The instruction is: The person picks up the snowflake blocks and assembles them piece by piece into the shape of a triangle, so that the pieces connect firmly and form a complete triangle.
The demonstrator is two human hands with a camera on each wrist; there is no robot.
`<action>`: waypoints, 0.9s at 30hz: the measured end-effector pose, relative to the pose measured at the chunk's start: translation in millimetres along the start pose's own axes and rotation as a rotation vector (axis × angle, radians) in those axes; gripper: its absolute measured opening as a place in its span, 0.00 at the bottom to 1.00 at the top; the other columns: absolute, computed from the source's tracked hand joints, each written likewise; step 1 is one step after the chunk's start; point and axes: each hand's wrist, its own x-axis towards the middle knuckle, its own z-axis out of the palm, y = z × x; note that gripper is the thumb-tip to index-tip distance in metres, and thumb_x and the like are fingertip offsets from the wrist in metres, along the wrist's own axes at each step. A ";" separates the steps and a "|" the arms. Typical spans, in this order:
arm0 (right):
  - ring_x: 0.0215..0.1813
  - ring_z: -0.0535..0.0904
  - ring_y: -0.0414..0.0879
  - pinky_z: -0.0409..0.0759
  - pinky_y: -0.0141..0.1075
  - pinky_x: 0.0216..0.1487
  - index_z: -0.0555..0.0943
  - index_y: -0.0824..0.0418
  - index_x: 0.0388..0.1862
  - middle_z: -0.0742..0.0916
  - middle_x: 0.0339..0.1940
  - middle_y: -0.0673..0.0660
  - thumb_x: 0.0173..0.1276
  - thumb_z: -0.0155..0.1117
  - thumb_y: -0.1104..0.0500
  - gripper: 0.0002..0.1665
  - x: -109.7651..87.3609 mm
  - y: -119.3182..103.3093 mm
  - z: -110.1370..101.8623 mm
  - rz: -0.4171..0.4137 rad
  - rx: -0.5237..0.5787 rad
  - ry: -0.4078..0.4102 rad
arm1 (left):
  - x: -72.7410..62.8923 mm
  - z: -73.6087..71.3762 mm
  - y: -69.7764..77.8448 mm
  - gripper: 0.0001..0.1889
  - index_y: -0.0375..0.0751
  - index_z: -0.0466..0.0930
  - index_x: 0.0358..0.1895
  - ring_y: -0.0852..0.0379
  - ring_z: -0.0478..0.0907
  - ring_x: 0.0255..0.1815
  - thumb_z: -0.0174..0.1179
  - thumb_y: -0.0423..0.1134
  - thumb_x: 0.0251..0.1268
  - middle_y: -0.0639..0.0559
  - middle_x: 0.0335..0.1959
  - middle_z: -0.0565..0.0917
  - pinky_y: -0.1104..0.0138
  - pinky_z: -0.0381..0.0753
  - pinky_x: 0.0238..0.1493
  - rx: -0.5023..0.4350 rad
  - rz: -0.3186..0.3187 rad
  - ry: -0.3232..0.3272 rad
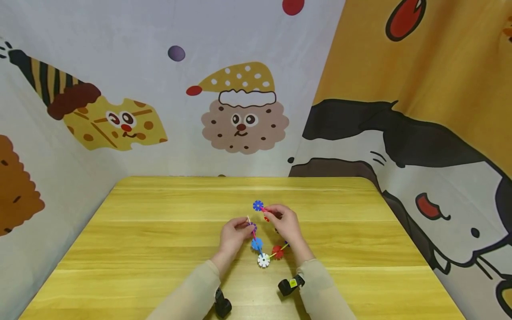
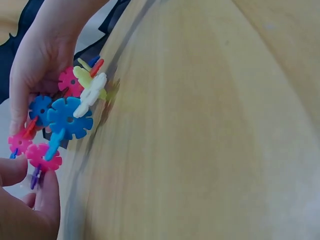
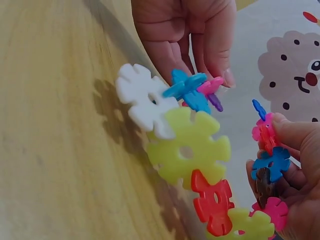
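Note:
A chain of notched plastic snowflake discs hangs in a loose curve between my two hands, over the table. In the head view my left hand [image 1: 232, 236] pinches one end, by a purple disc [image 1: 254, 226]. My right hand [image 1: 286, 223] pinches the other end, where a blue disc [image 1: 258, 206] sticks out past the fingertips. At the lower bend are a white disc [image 1: 263, 260] and a red disc [image 1: 277, 252]. The right wrist view shows a pale yellow disc [image 3: 167, 152] and a brown disc [image 3: 265, 186]; fingers partly hide the right-hand end.
The wooden table [image 1: 140, 249] spreads around both hands. Behind its far edge hangs a cloth [image 1: 180, 155] printed with cartoon figures. A black wrist camera [image 1: 291, 284] is strapped at the right sleeve, another black camera [image 1: 222, 304] at the left.

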 end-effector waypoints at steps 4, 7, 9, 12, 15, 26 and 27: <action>0.34 0.80 0.42 0.78 0.32 0.32 0.87 0.59 0.42 0.87 0.31 0.50 0.64 0.73 0.59 0.09 -0.9 -0.6 0.9 0.006 0.004 0.006 | 3.1 1.3 -2.6 0.22 0.15 0.74 0.53 0.47 0.84 0.41 0.66 0.20 0.55 0.26 0.45 0.81 0.63 0.86 0.39 -0.002 0.009 0.048; 0.34 0.80 0.43 0.79 0.32 0.33 0.87 0.60 0.43 0.87 0.31 0.51 0.64 0.73 0.59 0.10 -1.1 -1.5 1.3 -0.003 0.004 0.004 | 5.7 1.1 -3.5 0.22 0.17 0.75 0.53 0.45 0.82 0.44 0.68 0.21 0.54 0.29 0.45 0.82 0.66 0.85 0.39 0.041 0.004 0.072; 0.35 0.81 0.43 0.80 0.33 0.35 0.86 0.61 0.44 0.87 0.32 0.51 0.65 0.72 0.58 0.11 -0.7 -1.9 1.5 -0.005 -0.003 0.001 | 7.4 0.6 -3.4 0.22 0.18 0.76 0.53 0.44 0.82 0.46 0.68 0.22 0.54 0.30 0.45 0.83 0.67 0.85 0.40 0.064 0.002 0.080; 0.36 0.80 0.44 0.80 0.36 0.39 0.86 0.59 0.47 0.86 0.34 0.50 0.68 0.70 0.55 0.13 0.4 -3.2 1.3 0.013 -0.015 -0.003 | 7.5 -0.9 2.9 0.21 0.18 0.76 0.53 0.42 0.82 0.47 0.67 0.21 0.55 0.29 0.45 0.83 0.68 0.84 0.41 0.070 0.014 0.077; 0.37 0.80 0.44 0.80 0.38 0.40 0.86 0.60 0.50 0.86 0.34 0.51 0.70 0.67 0.55 0.14 2.7 -4.9 0.8 0.021 -0.028 -0.009 | 10.6 -4.1 5.2 0.21 0.19 0.77 0.54 0.40 0.82 0.48 0.66 0.21 0.55 0.29 0.46 0.83 0.69 0.84 0.42 0.060 0.030 0.061; 0.33 0.77 0.42 0.77 0.35 0.36 0.86 0.63 0.51 0.85 0.32 0.52 0.71 0.66 0.58 0.14 15.8 -9.3 1.9 0.019 -0.056 -0.057 | 21.8 -10.1 3.7 0.21 0.22 0.78 0.56 0.48 0.85 0.42 0.67 0.24 0.59 0.29 0.49 0.82 0.70 0.84 0.41 0.056 0.048 -0.067; 0.33 0.76 0.42 0.77 0.35 0.35 0.86 0.64 0.50 0.85 0.31 0.52 0.71 0.66 0.58 0.14 16.8 -9.6 2.4 0.023 -0.051 -0.064 | 21.7 -9.7 3.6 0.21 0.22 0.78 0.56 0.50 0.85 0.41 0.67 0.25 0.59 0.30 0.48 0.83 0.70 0.84 0.40 0.058 0.050 -0.075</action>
